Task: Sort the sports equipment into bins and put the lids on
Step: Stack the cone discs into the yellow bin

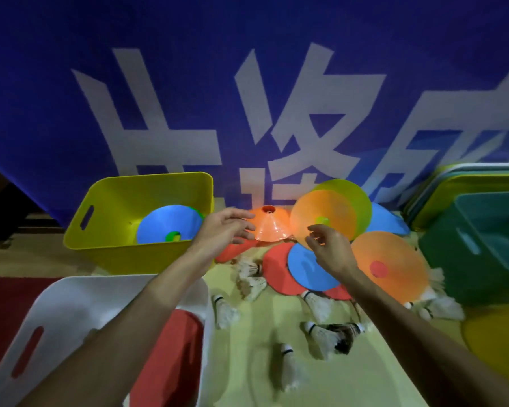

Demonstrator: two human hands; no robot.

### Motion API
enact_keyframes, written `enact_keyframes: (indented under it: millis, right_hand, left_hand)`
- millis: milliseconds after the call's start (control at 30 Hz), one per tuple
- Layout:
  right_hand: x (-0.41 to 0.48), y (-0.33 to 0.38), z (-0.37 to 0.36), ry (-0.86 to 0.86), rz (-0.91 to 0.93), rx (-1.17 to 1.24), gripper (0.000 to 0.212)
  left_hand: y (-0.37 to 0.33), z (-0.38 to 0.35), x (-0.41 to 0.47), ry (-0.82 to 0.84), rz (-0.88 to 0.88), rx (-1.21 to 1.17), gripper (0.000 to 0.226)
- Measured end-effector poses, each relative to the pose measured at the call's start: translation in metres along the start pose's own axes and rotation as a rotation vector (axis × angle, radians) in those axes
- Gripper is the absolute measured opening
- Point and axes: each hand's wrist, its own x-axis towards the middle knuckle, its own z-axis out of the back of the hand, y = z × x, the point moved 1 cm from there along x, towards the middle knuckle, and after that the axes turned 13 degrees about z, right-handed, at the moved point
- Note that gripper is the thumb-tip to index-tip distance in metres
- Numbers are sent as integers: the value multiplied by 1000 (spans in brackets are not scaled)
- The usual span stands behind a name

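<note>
Banner [247, 83], blue with white characters, closes the far side; no room beyond it. Bins hem the pile on both sides. The yellow bin [106, 251] sits far left and holds a blue cone [165, 221]. The white bin [71, 304] sits near left with a red cone [171, 348] inside. The teal bin [467, 259] is on the right, contents not visible. Lids [467, 177] lean stacked behind the teal bin, none fitted yet.

Unsorted pile lies on the floor [262, 377] between the bins:
- An upright orange cone [272, 227] at the middle rear.
- A tilted orange cone [326, 215] leaning against a yellow-green cone [356, 195].
- A flat blue disc cone [306, 271] lying over red ones.
- A big orange cone [394, 259] on the right.

These look like thin, light, flexible plastic, probably slick. Best hold is likely a pinch on the rim or at the top hole, and they should stack.

The left hand [224, 230] is released, fingers straight, tips at the upright orange cone's left flank; contact cannot be told. The right hand [329, 248] is loosely curled and holds nothing, hovering in front of the tilted orange cone.

Shuttlecocks [323, 306] lie scattered close to the person. They look feather-light and crushable, so grip the cork end, not the skirt. Open floor runs down the middle lane, and both bin rims are easy to clip with a forearm.
</note>
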Motion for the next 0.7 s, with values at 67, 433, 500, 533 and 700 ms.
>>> enact_keyframes:
  millis: [67, 433, 500, 533, 700]
  right_hand:
    - [-12, -26, 12, -24, -76, 1, 37]
    - [-55, -148, 34, 270, -270, -149, 66]
    - [-59, -157, 35, 304, -249, -202, 67]
    - [-60, -163, 32, 331, -240, -229, 65]
    - [-56, -156, 37, 398, -177, -266, 36]
  left_hand:
    - [3, -28, 1, 20, 5, 1, 25]
    - [37, -136, 8, -11, 77, 64, 22]
    - [46, -147, 9, -7, 99, 70, 21]
    - [50, -151, 10, -3, 111, 78, 20]
    - [53, -162, 14, -16, 137, 112, 16]
